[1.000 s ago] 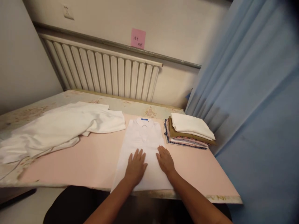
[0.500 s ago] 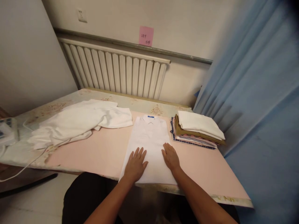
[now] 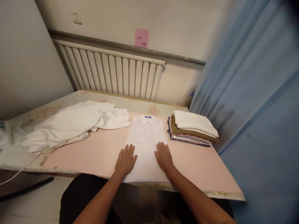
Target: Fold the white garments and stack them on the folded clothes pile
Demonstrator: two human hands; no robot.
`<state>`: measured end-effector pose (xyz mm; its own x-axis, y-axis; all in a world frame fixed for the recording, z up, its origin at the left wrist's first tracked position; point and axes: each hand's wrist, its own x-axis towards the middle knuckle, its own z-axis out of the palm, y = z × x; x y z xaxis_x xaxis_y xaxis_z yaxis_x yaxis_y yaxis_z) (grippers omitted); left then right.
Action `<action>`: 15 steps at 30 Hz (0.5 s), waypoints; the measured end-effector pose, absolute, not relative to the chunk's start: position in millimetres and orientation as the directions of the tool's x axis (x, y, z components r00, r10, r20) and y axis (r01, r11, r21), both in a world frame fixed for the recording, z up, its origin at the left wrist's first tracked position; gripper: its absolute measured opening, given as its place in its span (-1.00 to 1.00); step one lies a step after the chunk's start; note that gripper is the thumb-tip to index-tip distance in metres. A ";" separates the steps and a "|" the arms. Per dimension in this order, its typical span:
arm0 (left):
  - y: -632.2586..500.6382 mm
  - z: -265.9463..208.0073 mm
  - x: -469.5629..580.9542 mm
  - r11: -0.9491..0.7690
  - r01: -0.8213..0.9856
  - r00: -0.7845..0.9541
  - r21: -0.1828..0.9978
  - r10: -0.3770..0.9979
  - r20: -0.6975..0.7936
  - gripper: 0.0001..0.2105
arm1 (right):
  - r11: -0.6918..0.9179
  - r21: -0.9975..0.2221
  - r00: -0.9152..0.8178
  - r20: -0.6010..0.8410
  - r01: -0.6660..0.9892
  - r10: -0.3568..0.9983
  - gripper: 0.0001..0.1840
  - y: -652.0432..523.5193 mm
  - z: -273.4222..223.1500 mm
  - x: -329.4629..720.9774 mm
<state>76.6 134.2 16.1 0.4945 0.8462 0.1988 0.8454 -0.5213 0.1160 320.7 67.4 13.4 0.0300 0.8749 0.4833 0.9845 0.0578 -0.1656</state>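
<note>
A white shirt, folded into a long rectangle, lies on the pink sheet with its collar and blue label toward the wall. Its near end reaches the table's front edge. My left hand rests flat along the shirt's left side, fingers stretched out and thumb toward the middle. On the opposite side my right hand lies flat on the right edge, its fingers pointing away from me. Both palms face down and neither hand grips the cloth.
A loose white garment is spread at the left, near a white cord. Folded clothes are stacked at the right. A radiator stands behind the table, and a blue curtain hangs along the right side.
My left hand has moved outward to the shirt's left edge. My right hand remains flat at the right edge. The whole view has shifted slightly.
</note>
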 end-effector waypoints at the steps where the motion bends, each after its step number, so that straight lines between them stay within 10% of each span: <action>1: 134.2 15.8 76.6 -0.524 0.844 0.496 0.112 0.843 0.206 -0.47 | 0.096 -0.170 -0.002 0.484 0.981 0.875 -0.57 64.3 15.9 305.8; 15: 137.1 15.6 77.5 -0.525 0.842 0.497 0.124 0.845 0.197 -0.45 | 0.201 -0.201 -0.116 0.368 0.959 0.922 -0.44 12.4 21.0 262.6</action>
<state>77.5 137.1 15.6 0.4975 0.8449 0.1965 0.8421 -0.5248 0.1243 262.6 12.4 21.0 -0.1163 0.9224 0.3683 0.9586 0.2013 -0.2012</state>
